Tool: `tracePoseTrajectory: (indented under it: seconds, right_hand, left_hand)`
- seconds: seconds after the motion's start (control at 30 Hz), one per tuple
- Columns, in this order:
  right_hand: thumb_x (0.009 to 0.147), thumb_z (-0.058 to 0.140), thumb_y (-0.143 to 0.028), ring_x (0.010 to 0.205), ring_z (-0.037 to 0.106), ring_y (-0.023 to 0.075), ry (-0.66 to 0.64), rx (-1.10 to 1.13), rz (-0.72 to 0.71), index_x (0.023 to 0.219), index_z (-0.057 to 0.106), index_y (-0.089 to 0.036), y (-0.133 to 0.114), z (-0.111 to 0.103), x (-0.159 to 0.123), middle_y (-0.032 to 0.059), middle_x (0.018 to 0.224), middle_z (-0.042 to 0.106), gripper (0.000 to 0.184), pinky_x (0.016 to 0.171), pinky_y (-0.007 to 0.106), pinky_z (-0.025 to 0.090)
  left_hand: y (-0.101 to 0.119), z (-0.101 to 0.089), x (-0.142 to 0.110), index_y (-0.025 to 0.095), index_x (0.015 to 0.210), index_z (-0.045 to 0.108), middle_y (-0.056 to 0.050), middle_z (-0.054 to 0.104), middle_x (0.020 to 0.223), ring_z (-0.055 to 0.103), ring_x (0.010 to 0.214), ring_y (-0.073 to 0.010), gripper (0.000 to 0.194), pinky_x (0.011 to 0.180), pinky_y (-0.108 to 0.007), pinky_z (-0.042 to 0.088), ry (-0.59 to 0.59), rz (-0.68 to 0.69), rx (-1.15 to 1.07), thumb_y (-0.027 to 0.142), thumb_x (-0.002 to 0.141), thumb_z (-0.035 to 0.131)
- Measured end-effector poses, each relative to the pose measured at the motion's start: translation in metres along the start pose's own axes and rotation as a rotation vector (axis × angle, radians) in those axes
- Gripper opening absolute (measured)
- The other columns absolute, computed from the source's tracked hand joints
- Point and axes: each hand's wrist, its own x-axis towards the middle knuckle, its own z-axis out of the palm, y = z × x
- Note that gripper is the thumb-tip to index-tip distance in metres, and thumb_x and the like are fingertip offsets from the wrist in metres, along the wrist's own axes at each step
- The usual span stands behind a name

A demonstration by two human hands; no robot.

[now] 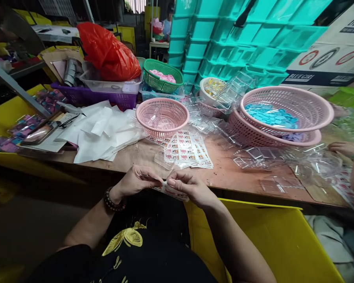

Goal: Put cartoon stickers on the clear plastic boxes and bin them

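A small printed sticker sheet (174,192) hangs at the table's front edge, below my fingertips. My right hand (191,186) is closed on it, with thumb and forefinger at its upper left end. Close beside, almost touching, the fingertips of my left hand (137,182) are pinched together. Something thin and clear seems to lie along them, too faint to name. Just beyond my hands, a clear plastic piece (164,159) rests partly over a stack of sticker sheets (184,149). Behind that stands a pink basket (163,118) with clear pieces inside.
White backing papers (103,129) are heaped at left. Nested pink baskets (286,94) with blue pieces stand at right, clear plastic cases (262,155) before them. Another person's hand (346,148) is at far right. Teal crates (224,43) rise behind; a yellow bin (259,236) sits below.
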Motion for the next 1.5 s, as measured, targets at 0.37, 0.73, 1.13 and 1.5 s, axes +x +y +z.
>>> tracePoseTrajectory:
  seconds: [0.37, 0.73, 1.13, 1.5]
  right_hand:
    - [0.087, 0.063, -0.028, 0.087, 0.058, 0.0187, 0.299, -0.504, -0.36, 0.085, 0.069, -0.023, -0.001, 0.009, -0.006, 0.0038, 0.089, 0.062, 0.008, 0.079, 0.034, 0.047]
    - [0.087, 0.071, -0.038, 0.09, 0.06, 0.0224, 0.455, -0.557, -0.43, 0.093, 0.075, -0.027, 0.017, 0.016, -0.005, 0.0047, 0.087, 0.064, 0.013, 0.081, 0.038, 0.05]
    - [0.09, 0.069, -0.03, 0.087, 0.066, 0.0229, 0.687, -0.865, -0.673, 0.088, 0.072, -0.03, 0.025, 0.025, 0.0, -0.0006, 0.083, 0.075, 0.004, 0.116, 0.061, 0.019]
    - [0.093, 0.063, -0.02, 0.088, 0.069, 0.0203, 0.664, -1.019, -0.786, 0.102, 0.074, -0.036, 0.039, 0.025, 0.002, -0.0034, 0.093, 0.079, 0.021, 0.121, 0.061, 0.01]
  left_hand:
    - [-0.009, 0.01, 0.001, 0.015, 0.076, 0.079, -0.009, 0.076, 0.077, 0.071, 0.07, -0.0203, 0.031, 0.066, -0.031, 0.059, 0.052, -0.02, 0.0, 0.044, 0.067, 0.086]
    - [-0.014, 0.015, -0.001, 0.015, 0.085, 0.076, -0.007, 0.079, 0.085, 0.076, 0.083, -0.0224, 0.035, 0.081, -0.035, 0.062, 0.036, -0.129, -0.216, 0.043, 0.067, 0.087]
    - [-0.012, 0.015, -0.001, 0.015, 0.088, 0.08, -0.006, 0.079, 0.088, 0.072, 0.08, -0.0166, 0.033, 0.08, -0.027, 0.057, 0.055, -0.179, -0.334, 0.04, 0.068, 0.087]
    - [-0.011, 0.026, 0.002, 0.01, 0.073, 0.077, -0.006, 0.074, 0.07, 0.067, 0.064, -0.0157, 0.037, 0.067, -0.027, 0.053, 0.134, -0.386, -0.67, 0.041, 0.061, 0.091]
